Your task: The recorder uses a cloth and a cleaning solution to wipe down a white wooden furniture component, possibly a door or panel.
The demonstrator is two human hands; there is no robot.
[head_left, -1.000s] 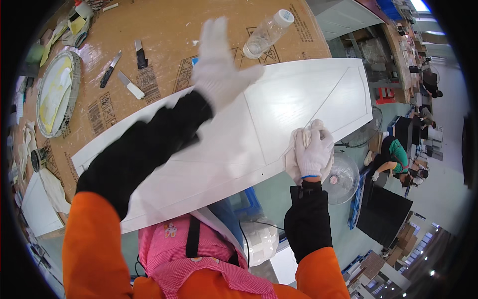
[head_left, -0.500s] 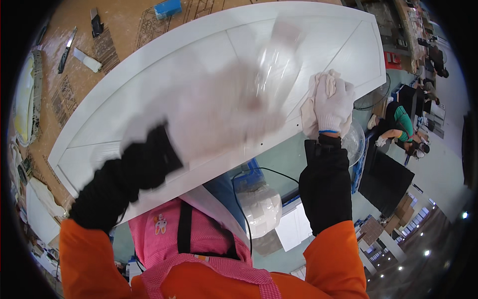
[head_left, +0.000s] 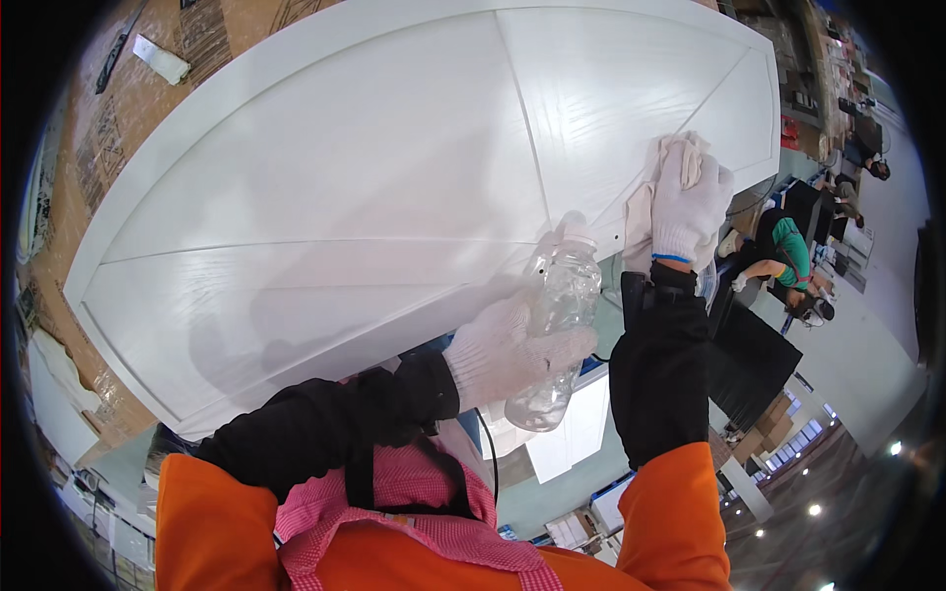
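Count: two gloved hands, one bottle, one cloth, one panel.

Left hand [head_left: 503, 350]: closed round a clear bottle [head_left: 567, 295], thumb across its front. Bottle leans, capped end up by the near edge of the white panel [head_left: 374, 158], base lower and clear of the panel on the wearer's side.

Right hand [head_left: 693, 202]: fingers curled, gripping a bunched off-white cloth [head_left: 641, 222] at the panel's near edge, toward the right; a loose fold hangs beside the wrist.

Panel is large, grooved, bowed along its far side (the fisheye bends edges, so the true curve is uncertain). It lies over the brown worktop [head_left: 113, 197]. Upper left on the worktop, two slim tools near each other: one pale tool [head_left: 160, 59], one dark tool [head_left: 120, 49].

Two black sleeves [head_left: 660, 364] over orange; one pink apron [head_left: 414, 478]. Off to the right, one co-worker in green [head_left: 788, 246]; other figures farther back, too small to count.

Hard to make out: the left fingers behind the bottle, the bottle's contents (cannot tell), the cap, which blurs into the white behind it. Cloth under the right palm is hidden. Panel's far edge is partly cut off at the top; the worktop runs into the dark rim.
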